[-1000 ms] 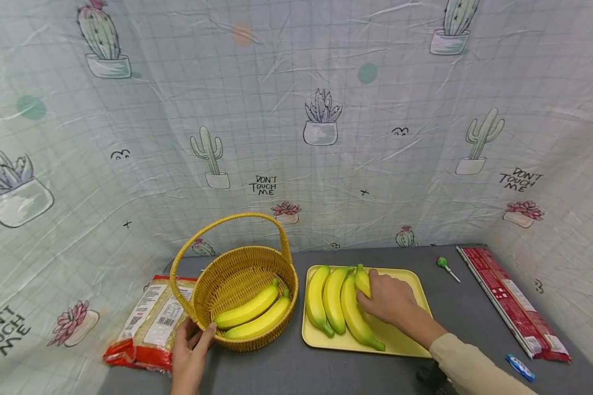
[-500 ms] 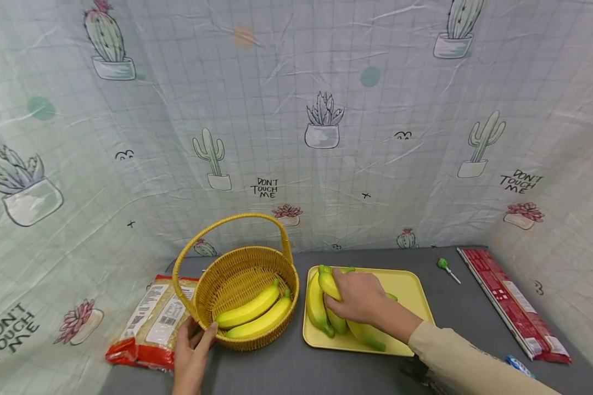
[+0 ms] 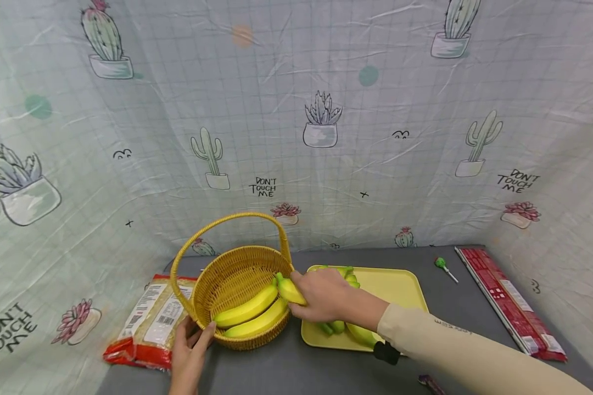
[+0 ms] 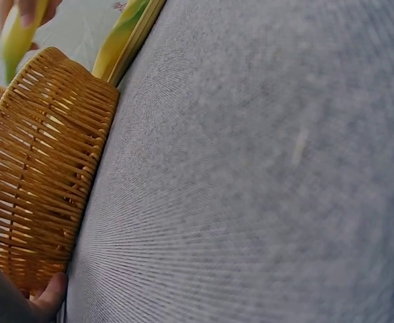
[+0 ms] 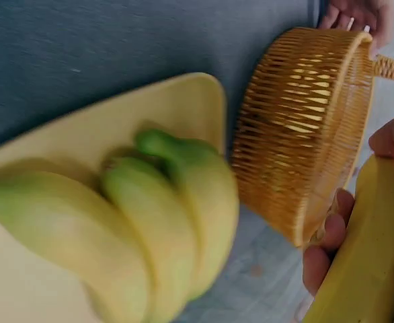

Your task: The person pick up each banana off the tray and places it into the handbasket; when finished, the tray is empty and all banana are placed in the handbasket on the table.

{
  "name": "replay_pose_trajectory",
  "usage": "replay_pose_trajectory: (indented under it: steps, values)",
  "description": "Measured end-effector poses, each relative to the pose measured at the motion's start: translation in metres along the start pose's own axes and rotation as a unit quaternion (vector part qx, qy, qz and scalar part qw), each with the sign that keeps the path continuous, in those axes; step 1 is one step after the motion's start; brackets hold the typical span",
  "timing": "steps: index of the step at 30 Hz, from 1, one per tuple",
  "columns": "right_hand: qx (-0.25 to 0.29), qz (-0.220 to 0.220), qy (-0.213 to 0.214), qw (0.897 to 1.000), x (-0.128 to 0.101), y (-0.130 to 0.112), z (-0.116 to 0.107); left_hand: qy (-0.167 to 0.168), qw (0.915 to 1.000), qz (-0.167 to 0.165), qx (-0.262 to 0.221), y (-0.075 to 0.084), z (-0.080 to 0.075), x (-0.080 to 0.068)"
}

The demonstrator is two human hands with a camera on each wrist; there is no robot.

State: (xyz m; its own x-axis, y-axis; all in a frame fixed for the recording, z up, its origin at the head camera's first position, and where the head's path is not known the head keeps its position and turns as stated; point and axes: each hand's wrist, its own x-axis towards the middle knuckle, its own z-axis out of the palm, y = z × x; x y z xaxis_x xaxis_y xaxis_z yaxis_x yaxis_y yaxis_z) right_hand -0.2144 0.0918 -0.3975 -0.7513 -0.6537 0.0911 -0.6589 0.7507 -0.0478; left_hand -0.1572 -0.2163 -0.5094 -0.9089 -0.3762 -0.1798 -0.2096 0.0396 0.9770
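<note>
My right hand [image 3: 310, 299] grips a yellow banana [image 3: 290, 289] and holds it over the right rim of the woven yellow basket [image 3: 249, 344], green tip pointing into it. Two bananas [image 3: 247, 310] lie inside the basket. My left hand [image 3: 197, 337] holds the basket's near left rim, thumb against the weave. Behind my right hand a yellow tray [image 3: 400, 282] carries three more bananas [image 3: 363, 333], partly hidden by that hand. In the right wrist view these bananas [image 5: 150, 222] lie on the tray [image 5: 116, 114], with the held banana [image 5: 375, 256] at the lower right beside the basket [image 5: 304, 134].
A red and white food packet [image 3: 150, 323] lies left of the basket. A green lollipop [image 3: 443, 265] and a long red box [image 3: 509, 302] are at the right on the grey table [image 3: 296, 367]. A cactus-print cloth [image 3: 296, 109] closes off the back and sides.
My right hand has lifted one banana off the tray and carried it left to the basket's rim. The left hand has stayed on the basket.
</note>
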Motion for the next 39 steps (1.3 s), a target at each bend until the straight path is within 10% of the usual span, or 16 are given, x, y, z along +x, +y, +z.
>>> replay_pose_trajectory:
  steps: [21,39]
  values:
    - [-0.005,-0.121,-0.055,0.991,0.099,-0.043,-0.004,0.004,0.9998,0.018,-0.010,0.000,-0.004,-0.001]
    - [-0.049,-0.073,-0.121,0.989,0.147,-0.075,0.012,-0.020,0.9994,0.028,-0.004,-0.006,-0.003,-0.006]
